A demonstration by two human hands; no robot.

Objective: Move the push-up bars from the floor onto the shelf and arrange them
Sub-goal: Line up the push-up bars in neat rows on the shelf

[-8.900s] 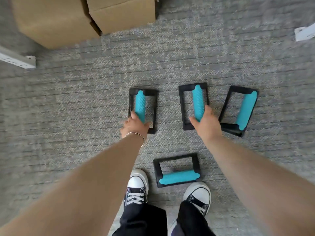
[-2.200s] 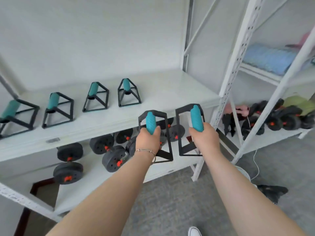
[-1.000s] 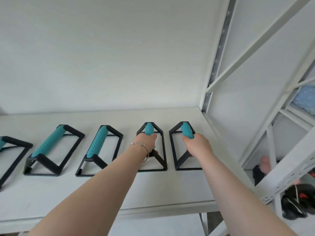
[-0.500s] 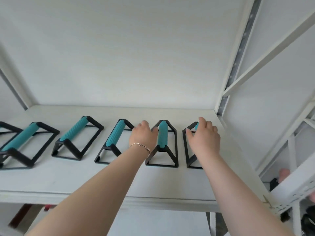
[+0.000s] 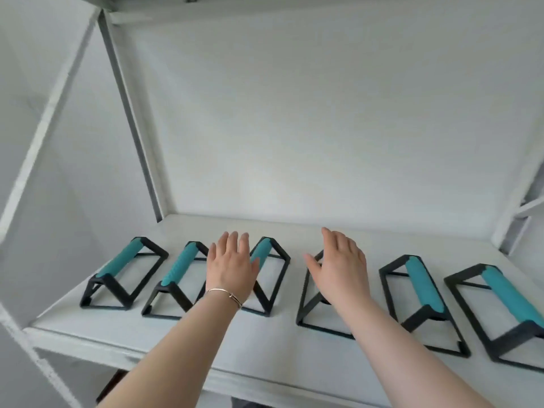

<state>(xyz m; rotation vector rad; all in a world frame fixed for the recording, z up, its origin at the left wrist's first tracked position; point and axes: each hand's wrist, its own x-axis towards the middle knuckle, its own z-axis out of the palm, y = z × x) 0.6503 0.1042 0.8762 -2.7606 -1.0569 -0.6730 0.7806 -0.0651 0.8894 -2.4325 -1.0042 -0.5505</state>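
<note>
Six push-up bars stand in a row across the lower half of the frame on the white shelf [image 5: 294, 360], and the job looks to be at the arranging step, with no bar in either hand. The left hand [image 5: 231, 267] hovers flat, fingers [image 5: 232, 241] spread and empty, over the gap between the second bar [image 5: 179, 265] and the third bar [image 5: 260, 253] from the left edge. The right hand [image 5: 341, 266] hangs open too, fingers loosely apart and gripping nothing, in front of the fourth bar [image 5: 309, 293], whose teal handle it hides. Both forearms reach up from the bottom of the frame, palms down; a thin bracelet [image 5: 223, 293] circles the left wrist. The leftmost bar [image 5: 120, 260] and the two at right [image 5: 424, 285] sit untouched. The row looks unevenly spaced, widest around the fourth bar. A likely next move: close on the third and fourth handles and nudge them into line, taking care not to knock a neighbour. Whether more bars wait on the floor cannot be told from here.
</note>
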